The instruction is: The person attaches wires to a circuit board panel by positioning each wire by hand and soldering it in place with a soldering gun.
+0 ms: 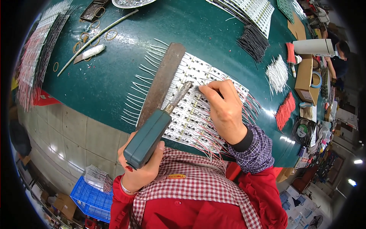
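My left hand [143, 168] is wrapped round the handle of a dark green soldering gun [148, 139]. The gun's metal tip points up and away, over a panel of small white circuit boards [183, 114] with rows of black parts. Just right of that tip, my right hand [225, 105] pinches what looks like a thin wire, mostly hidden by the fingers. A flat brown metal bar [162, 82] lies across the panel's left side, with white wires [133, 101] sticking out beyond it. Red, white and black wires [248, 103] trail from the panel's right and near edges.
Bundles of black [253, 42], white [278, 74] and red wires [286, 110] lie on the green table [213, 42] to the right. Wired panels [36, 57] are stacked at left. A thin rod [99, 41] and rubber bands [111, 35] lie far left. A blue crate [91, 198] is below.
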Tool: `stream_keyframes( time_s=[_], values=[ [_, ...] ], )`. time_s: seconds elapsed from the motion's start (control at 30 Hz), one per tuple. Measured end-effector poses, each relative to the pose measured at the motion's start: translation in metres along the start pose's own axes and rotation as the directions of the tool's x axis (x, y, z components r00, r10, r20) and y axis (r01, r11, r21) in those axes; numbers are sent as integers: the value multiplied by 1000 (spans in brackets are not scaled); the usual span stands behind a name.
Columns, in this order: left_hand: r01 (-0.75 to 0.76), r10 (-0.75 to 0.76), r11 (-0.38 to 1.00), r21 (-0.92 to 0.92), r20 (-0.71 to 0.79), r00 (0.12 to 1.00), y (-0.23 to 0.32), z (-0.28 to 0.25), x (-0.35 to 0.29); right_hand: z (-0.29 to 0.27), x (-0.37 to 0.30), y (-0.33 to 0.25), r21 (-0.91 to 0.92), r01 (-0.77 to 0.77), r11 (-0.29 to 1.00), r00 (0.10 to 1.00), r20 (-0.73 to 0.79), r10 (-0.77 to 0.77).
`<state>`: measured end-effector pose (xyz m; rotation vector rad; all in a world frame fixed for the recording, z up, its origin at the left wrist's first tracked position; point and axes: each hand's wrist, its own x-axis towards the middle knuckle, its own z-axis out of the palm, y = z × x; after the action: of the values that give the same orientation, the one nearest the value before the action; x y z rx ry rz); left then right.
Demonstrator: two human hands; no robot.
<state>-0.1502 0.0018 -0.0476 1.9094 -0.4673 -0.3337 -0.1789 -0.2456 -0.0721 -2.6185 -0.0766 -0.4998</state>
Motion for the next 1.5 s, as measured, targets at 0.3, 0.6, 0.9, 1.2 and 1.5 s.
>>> stream_keyframes(
  time_s=[0.3, 0.6, 0.9, 1.2, 1.5],
  values=[
    [-44, 57, 988, 151, -77, 995, -11, 0, -14, -8, 9, 1, 131, -173, 976, 985, 20, 171],
    [102, -116, 991, -83, -190, 975, -11, -4, -16, 3, 18, -6, 43, -273, 961, 950, 172, 262],
    [91, -88, 996, 10, -138, 986, -18, -10, -26, 6, 18, -6, 51, -258, 965, 958, 142, 249],
    [-55, 70, 990, 128, -115, 991, -17, -2, -19, -4, 23, -2, 183, -364, 913, 929, 139, 343],
    [-74, 70, 996, -46, -72, 995, -12, 4, -6, -1, 20, 1, 157, -315, 936, 942, 173, 288]
  ],
)
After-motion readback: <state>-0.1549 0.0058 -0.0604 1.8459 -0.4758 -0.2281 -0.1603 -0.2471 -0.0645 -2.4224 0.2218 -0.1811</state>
